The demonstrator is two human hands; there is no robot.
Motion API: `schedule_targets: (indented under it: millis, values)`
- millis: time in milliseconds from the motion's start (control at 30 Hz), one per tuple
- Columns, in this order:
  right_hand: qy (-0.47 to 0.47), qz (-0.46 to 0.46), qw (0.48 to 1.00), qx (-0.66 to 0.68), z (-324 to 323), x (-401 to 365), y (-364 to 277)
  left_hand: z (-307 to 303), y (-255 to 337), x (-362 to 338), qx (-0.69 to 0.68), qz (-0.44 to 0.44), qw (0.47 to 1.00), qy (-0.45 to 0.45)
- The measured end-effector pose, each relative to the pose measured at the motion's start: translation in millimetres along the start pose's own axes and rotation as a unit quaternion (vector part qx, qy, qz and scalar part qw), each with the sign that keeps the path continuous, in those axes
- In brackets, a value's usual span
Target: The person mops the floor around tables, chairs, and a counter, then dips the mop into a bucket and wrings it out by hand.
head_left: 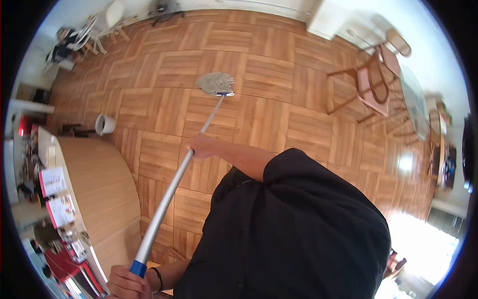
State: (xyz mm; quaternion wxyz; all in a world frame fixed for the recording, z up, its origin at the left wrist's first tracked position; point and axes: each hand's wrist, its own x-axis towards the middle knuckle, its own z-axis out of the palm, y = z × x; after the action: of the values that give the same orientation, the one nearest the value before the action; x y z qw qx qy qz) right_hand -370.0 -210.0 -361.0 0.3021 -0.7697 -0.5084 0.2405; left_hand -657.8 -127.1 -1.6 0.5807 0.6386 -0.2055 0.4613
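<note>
OK, quick pass. Both hands are on the mop. My right hand [201, 146] is wrapped closed around the mop handle [169, 194] about midway up the metal pole, with the arm stretched forward out of the black sleeve. My left hand [127, 284] is fisted closed on the top end of the mop handle, just below the blue grip [138, 269], low and close to my body. There's a dark band on that wrist.

The mop head [215, 83] lies flat on the parquet floor [279, 114], well out in front of me on open boards, with the pole slanting back to me.

Risks, as I judge them:
- The white bucket [104, 124] stands on the floor to the left, near the curved wooden counter [99, 189]. A wide sweep that way could knock it over.
- The top end of the pole is just beside the counter edge and the clutter on it, so pulling back hard could jab something off.
- The chair [371, 84] and glass table [416, 99] are at the right, well apart from the mop head. Only a long reach would snag the chair legs.
- The floor is glossy near the bright patch at the right, so it may be slippery. I can't tell if it's wet.
- My forward arm is quite extended, so I've less control if the strands catch on a board seam.
</note>
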Motion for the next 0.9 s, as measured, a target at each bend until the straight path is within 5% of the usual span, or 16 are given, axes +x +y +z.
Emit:
schedule_targets:
  millis: [167,433,600,800,900]
  values:
    - [0.003,0.118,0.993,-0.019,-47.9,-95.0,47.3,61.5,-29.8,-2.3,-0.104,-0.019,0.994,0.005]
    - [0.154,0.223,0.962,-0.026,-43.7,-288.9,89.9,142.6,-42.0,-50.6,-0.193,-0.082,0.978,0.006]
    - [0.172,0.344,0.922,-0.039,-50.2,-390.3,114.6,192.1,-55.9,-75.8,-0.251,-0.176,0.95,-0.06]
    - [0.271,0.357,0.893,-0.027,-39.4,-468.5,114.4,247.5,-60.3,-67.1,-0.235,-0.202,0.933,-0.181]
    - [0.246,0.32,0.914,-0.045,-29.3,-468.6,124.0,224.0,-60.4,-69.0,-0.373,-0.212,0.859,-0.28]
